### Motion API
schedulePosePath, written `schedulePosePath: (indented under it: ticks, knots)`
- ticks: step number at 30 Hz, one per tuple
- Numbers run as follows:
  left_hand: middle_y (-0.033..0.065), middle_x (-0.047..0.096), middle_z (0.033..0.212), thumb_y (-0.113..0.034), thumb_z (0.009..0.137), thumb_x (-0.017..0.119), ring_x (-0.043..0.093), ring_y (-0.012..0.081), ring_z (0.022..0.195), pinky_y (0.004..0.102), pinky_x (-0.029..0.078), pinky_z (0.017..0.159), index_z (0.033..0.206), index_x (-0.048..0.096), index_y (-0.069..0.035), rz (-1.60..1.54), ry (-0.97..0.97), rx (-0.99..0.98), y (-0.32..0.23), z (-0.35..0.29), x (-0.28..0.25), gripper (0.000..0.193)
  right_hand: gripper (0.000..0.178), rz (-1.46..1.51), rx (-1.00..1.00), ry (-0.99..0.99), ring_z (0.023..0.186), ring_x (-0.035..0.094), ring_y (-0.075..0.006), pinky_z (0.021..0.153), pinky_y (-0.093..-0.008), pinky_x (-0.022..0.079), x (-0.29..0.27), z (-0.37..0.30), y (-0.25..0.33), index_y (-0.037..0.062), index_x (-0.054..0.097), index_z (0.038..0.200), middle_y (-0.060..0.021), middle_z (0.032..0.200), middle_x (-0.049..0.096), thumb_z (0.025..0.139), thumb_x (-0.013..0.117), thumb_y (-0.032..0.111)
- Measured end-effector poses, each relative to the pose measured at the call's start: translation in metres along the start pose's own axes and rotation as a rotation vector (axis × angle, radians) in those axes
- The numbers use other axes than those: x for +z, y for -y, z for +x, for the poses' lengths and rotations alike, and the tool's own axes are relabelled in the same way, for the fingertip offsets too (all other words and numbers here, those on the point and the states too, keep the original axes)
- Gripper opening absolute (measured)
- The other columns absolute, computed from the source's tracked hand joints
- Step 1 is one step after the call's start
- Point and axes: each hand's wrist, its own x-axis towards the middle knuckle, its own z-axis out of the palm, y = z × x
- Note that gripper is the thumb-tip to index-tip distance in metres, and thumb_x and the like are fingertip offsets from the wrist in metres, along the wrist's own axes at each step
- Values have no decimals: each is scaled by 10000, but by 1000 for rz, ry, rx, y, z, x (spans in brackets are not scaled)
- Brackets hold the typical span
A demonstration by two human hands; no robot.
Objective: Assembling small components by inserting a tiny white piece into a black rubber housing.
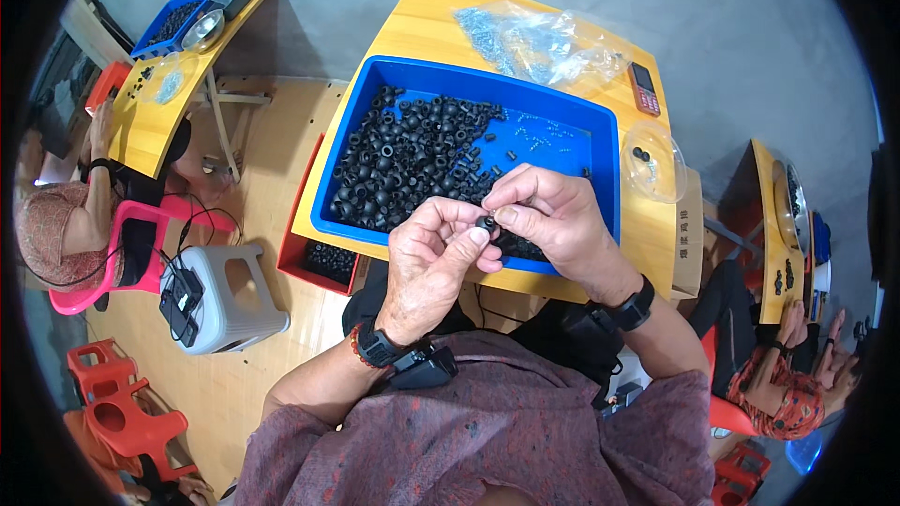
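My left hand [431,248] is closed on a small round black plastic part [486,223], held between thumb and fingers above the near edge of a blue tray [605,145]. Right beside it, my right hand [558,220] has thumb and forefinger pinched together against the top of the part. Whatever lies between those right fingertips is too small to make out. A heap of black plastic parts [398,155], round and hollow, covers the tray's left and middle. Small clear pieces [542,131] lie scattered on its right side.
Beyond the tray, a clear plastic bag [562,47] with bluish pieces lies on the yellow table [422,14]. A red phone [644,84] and a clear dish [654,173] sit at right. Below left are a red bin [298,258] and grey stool [220,305]. People work at side tables.
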Motion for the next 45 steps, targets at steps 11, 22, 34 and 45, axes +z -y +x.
schedulePosePath:
  ticks: [11, 22, 34, 45]
  knots:
    - [121, 724, 986, -12, 1027, 628, 749, 182, 834, 341, 661, 761, 1135, 598, 10, 5, 17, 4, 2, 1, -4, 115, 120, -242, -185, 23, 949, 711, -173, 812, -278, 581, 3, 0, 3, 0, 737, 1048, -116, 1049, 734, 930, 728, -18]
    - [119, 715, 1000, -8, 1031, 625, 739, 163, 831, 307, 654, 761, 1143, 606, 28, -27, 21, -3, 0, 1, -3, 120, 166, -337, -242, 1, 935, 730, -206, 786, -298, 594, 3, -4, 13, 16, 751, 1034, -124, 1043, 728, 886, 738, -57]
    - [120, 712, 1003, -25, 1039, 620, 732, 160, 820, 309, 653, 760, 1152, 593, 15, -81, -31, 8, -1, 0, -1, 123, 187, -466, -26, -162, 807, 692, -157, 718, -306, 560, -44, 3, 15, -14, 746, 1099, -93, 945, 701, 920, 691, -23]
    - [120, 705, 1030, -33, 1040, 624, 731, 168, 867, 331, 662, 772, 1195, 592, 20, -58, -123, 64, -2, -1, 2, 167, 205, -970, -1, 87, 988, 706, -444, 860, -480, 573, -63, 59, -21, -40, 745, 1065, -268, 1025, 726, 891, 679, 46]
